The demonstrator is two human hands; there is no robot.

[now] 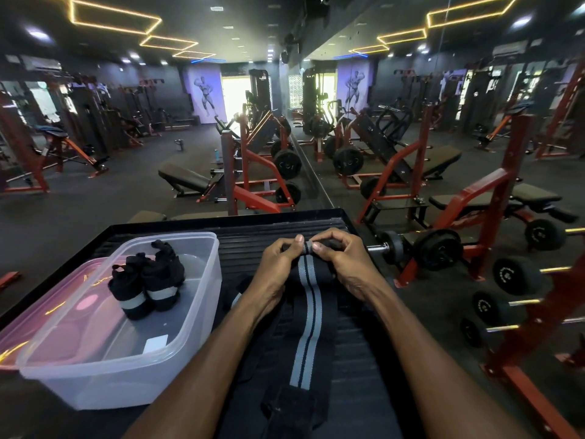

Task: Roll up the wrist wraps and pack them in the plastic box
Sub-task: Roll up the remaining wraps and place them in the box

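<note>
Your left hand (278, 264) & right hand (340, 259) are both pinched on the far end of the wrist wrap (308, 312), which lies flat on the black tray (259, 229) beside the plastic box (177, 343). It looks soft, light, probably springy; grip the roll's edges w/ thumbs, keep tension.

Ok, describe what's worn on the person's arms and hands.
Nothing is worn. The left hand and right hand are bare, with no gloves, rings, watch or bands visible. Both forearms are bare down to the picture's edge; no sleeve shows.
</note>
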